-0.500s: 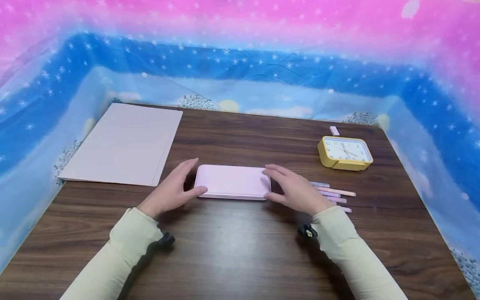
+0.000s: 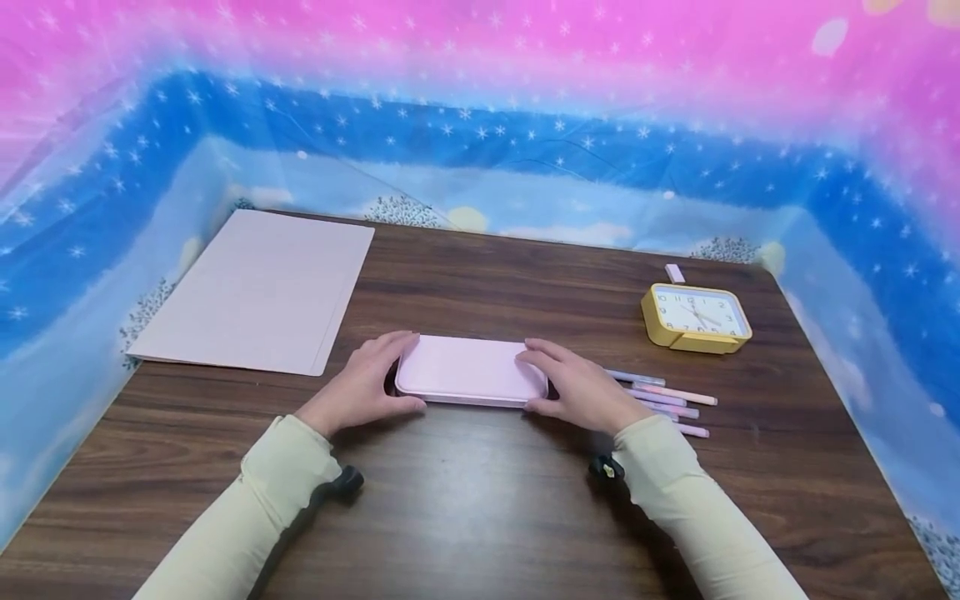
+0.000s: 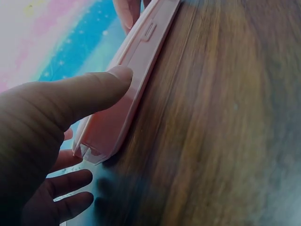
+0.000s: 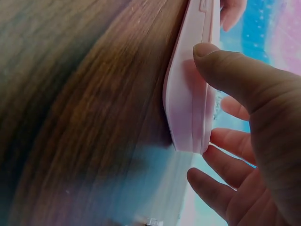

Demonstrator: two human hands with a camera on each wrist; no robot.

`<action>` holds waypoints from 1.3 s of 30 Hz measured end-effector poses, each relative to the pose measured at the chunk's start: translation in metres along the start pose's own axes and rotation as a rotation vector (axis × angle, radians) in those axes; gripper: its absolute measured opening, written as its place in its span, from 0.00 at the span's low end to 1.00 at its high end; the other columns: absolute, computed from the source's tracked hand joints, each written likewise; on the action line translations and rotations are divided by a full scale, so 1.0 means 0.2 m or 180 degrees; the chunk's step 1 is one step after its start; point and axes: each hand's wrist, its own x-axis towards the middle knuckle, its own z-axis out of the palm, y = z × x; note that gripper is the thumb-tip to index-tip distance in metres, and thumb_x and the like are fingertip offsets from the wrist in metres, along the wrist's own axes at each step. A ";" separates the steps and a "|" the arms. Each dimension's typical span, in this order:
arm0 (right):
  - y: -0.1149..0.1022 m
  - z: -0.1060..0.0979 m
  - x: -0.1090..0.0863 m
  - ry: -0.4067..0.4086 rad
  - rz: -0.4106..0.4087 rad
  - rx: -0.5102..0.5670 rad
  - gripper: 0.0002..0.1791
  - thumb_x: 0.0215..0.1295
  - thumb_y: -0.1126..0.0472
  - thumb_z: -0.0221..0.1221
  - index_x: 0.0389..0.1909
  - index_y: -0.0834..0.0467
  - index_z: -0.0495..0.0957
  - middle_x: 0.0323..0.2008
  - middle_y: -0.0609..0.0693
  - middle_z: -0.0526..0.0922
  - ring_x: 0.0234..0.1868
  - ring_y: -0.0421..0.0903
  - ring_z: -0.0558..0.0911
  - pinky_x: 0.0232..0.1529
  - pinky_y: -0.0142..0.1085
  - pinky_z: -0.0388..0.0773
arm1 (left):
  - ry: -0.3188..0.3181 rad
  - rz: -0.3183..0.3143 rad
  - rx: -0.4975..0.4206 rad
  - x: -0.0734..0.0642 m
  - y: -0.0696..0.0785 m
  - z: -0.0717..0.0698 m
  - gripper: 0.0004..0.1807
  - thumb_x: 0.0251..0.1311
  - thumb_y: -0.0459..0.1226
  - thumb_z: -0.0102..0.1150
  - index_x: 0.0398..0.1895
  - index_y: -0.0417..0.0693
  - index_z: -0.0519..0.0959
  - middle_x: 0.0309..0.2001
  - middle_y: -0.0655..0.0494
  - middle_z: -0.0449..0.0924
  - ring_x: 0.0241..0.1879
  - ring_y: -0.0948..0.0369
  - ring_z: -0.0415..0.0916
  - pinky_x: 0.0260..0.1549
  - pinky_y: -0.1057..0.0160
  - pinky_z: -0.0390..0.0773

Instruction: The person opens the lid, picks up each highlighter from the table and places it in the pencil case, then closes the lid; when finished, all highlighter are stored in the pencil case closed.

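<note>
With left hand [image 2: 360, 379] and right hand [image 2: 581, 387], pinched the two ends of one pink pencil case [image 2: 472, 371], setting each thumb on its front wall and each forefinger toward its far edge, with some other fingers spread loosely past the ends. Had the case lying flat on one wood-grain table [image 2: 465, 517], near the middle, between both hands, with lid [image 2: 468, 354] down and front latch [image 3: 149, 30] turned toward the near side. Judging by that, had got as far as taking hold, with any lifting or opening not yet done and the inside left unseen. Counted the rest outside the case: to the right, partly behind the right hand, at least five pastel pens [image 2: 686, 396], perhaps six, overlapping too closely for a sure tally; farther back on that side, one yellow alarm clock [image 2: 697, 312], and just behind it one white eraser [image 2: 675, 273]; to the left, well apart from the clock and near the left hand, one pale folder [image 2: 258, 292] lying flat. Saw snowflake-print cloth [image 2: 472, 125] hung round the table's far and side edges.
</note>
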 end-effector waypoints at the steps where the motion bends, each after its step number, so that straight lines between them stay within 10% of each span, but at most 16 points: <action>1: 0.00 0.00 0.00 -0.0016 0.0015 -0.0001 0.38 0.60 0.43 0.66 0.70 0.48 0.67 0.74 0.50 0.62 0.73 0.51 0.65 0.69 0.51 0.64 | -0.0015 -0.0007 0.0006 0.00 0.00 0.00 0.54 0.47 0.53 0.75 0.74 0.41 0.60 0.72 0.43 0.60 0.70 0.45 0.57 0.69 0.40 0.54; 39: 0.08 -0.01 0.00 -0.0055 -0.0438 -0.0049 0.30 0.63 0.44 0.65 0.65 0.46 0.74 0.73 0.49 0.65 0.70 0.51 0.69 0.66 0.49 0.68 | 0.0137 -0.0067 0.0341 0.04 -0.05 0.03 0.54 0.42 0.54 0.76 0.70 0.36 0.62 0.63 0.39 0.70 0.59 0.43 0.62 0.51 0.48 0.59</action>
